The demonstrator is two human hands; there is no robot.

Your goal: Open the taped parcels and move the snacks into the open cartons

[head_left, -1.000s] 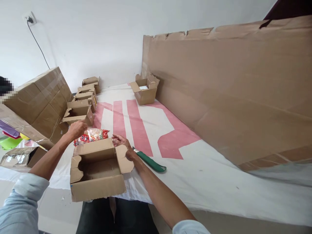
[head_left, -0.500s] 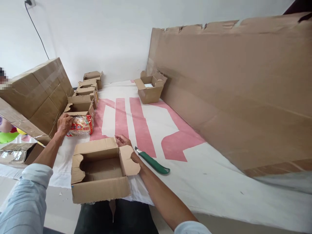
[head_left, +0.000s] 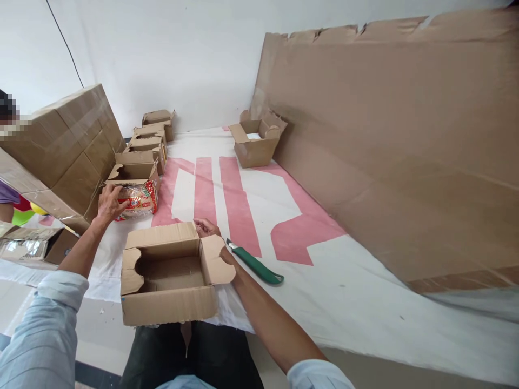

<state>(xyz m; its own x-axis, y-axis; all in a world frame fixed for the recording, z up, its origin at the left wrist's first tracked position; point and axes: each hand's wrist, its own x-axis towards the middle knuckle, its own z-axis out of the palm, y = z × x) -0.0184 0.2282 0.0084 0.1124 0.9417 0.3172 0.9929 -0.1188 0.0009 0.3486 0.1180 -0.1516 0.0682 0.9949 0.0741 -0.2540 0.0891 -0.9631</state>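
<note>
My left hand (head_left: 109, 202) is at the left end of a clear and red printed food packet (head_left: 140, 200), fingers curled over its edge and thumb on its front. The packet leans against a small open cardboard box behind it. Directly before me, at the table's edge, another open cardboard box (head_left: 170, 308) has its flaps folded out and a bare inside. My right hand (head_left: 207, 227) is at that box's back right corner, fingers bent at the flap, the wrist partly hidden by the side flap. A green utility knife (head_left: 257, 266) lies right of my forearm, its blade end toward the box.
Several small open boxes (head_left: 150, 141) stand in a row at the back left beside a large taped carton (head_left: 77, 151). One more open box (head_left: 255, 151) sits near a tall cardboard sheet (head_left: 385, 146). At far left are a box (head_left: 30, 248) and part of another person.
My left hand has shifted its fingers, from a pinch at the packet's top corner to a wider hold over its left end. The view has tilted down slightly; my right hand stays put.
</note>
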